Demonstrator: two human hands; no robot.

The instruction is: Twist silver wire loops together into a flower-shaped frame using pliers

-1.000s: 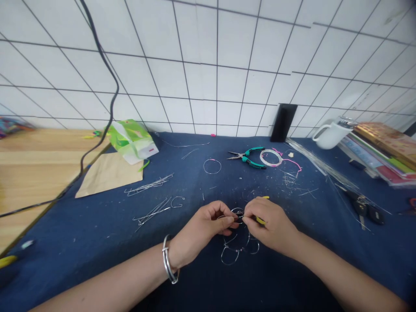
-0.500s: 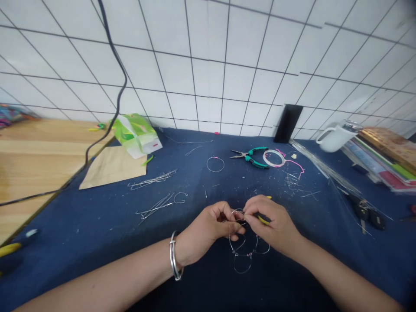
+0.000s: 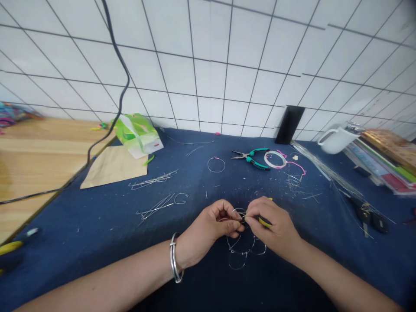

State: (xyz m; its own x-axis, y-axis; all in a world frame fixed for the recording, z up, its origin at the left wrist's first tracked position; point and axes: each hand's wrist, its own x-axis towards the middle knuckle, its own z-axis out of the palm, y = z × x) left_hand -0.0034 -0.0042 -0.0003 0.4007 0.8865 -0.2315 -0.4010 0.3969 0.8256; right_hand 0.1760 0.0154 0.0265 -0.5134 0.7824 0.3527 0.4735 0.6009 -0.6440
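Near the front of the blue cloth, my left hand (image 3: 216, 223), with a silver bangle (image 3: 174, 258) on its wrist, pinches a wire piece made of several thin loops (image 3: 237, 261). My right hand (image 3: 273, 221) is closed with its fingertips on the same wire, touching close to my left fingertips. A yellow and black tool handle (image 3: 264, 222) shows at my right palm; how it is held is partly hidden. The loops hang below both hands. Behind them lies a single wire ring (image 3: 216, 164) with a pink spot.
Teal pliers (image 3: 255, 158) and a white ring (image 3: 274, 159) with pink cord lie behind. Bent wires (image 3: 154, 180), a tan sheet (image 3: 113, 167) and a green packet (image 3: 136, 134) are left. Right are long wires (image 3: 328, 167), keys (image 3: 366, 216), a white mug (image 3: 336, 138) and books (image 3: 383, 158).
The hanging loops have swung slightly left and up. Both hands keep their pinch, and my right hand has shifted a little to the right.
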